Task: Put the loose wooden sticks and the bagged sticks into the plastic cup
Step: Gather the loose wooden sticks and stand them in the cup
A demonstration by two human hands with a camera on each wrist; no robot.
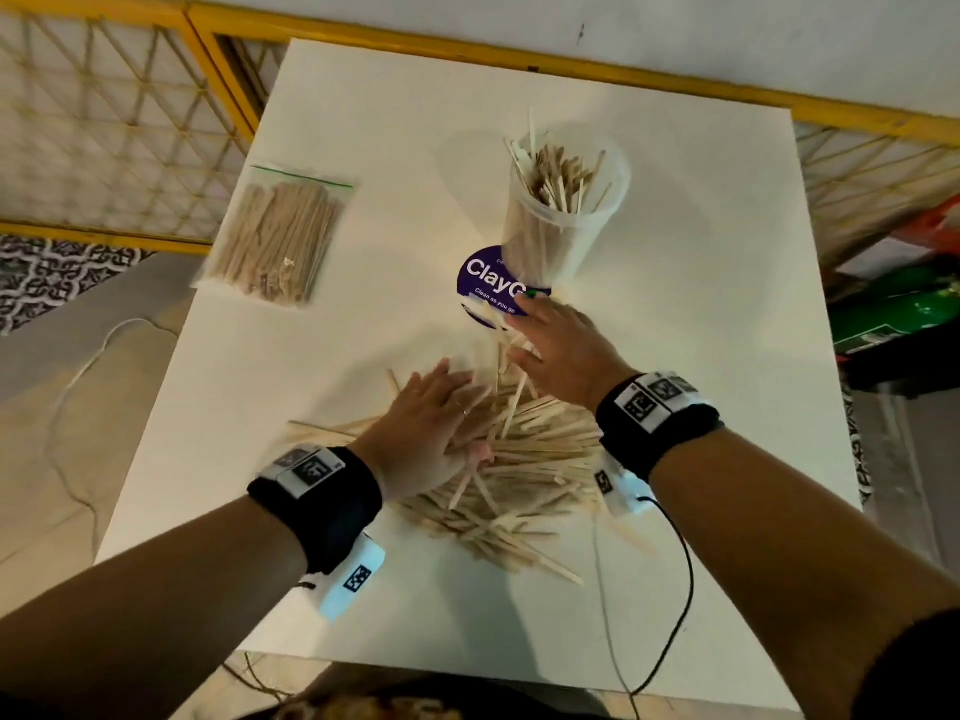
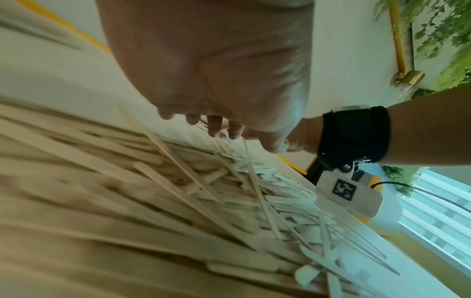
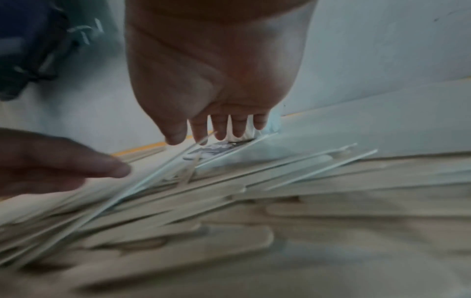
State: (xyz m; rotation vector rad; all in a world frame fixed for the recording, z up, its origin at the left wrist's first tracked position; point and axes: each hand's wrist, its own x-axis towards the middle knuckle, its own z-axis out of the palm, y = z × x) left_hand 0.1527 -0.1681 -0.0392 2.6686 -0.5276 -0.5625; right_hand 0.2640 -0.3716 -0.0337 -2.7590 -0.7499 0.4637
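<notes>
A heap of loose wooden sticks (image 1: 519, 475) lies on the white table (image 1: 363, 122) near its front. My left hand (image 1: 431, 407) lies flat on the heap's left side with its fingers straight. My right hand (image 1: 550, 345) reaches over the heap's far end, fingers stretched toward the foot of the clear plastic cup (image 1: 563, 215), which stands upright with several sticks in it. The bagged sticks (image 1: 275, 236) lie in a clear zip bag at the table's left edge. In the wrist views the left hand (image 2: 211, 125) and the right hand (image 3: 224, 131) hover over the sticks (image 3: 229, 201) with nothing gripped.
A round purple sticker (image 1: 491, 285) lies under the cup's foot. A yellow-framed lattice fence (image 1: 130, 122) runs behind and left of the table. Green and red things (image 1: 904, 309) lie on the floor at the right. Cables (image 1: 680, 589) trail off the table's front.
</notes>
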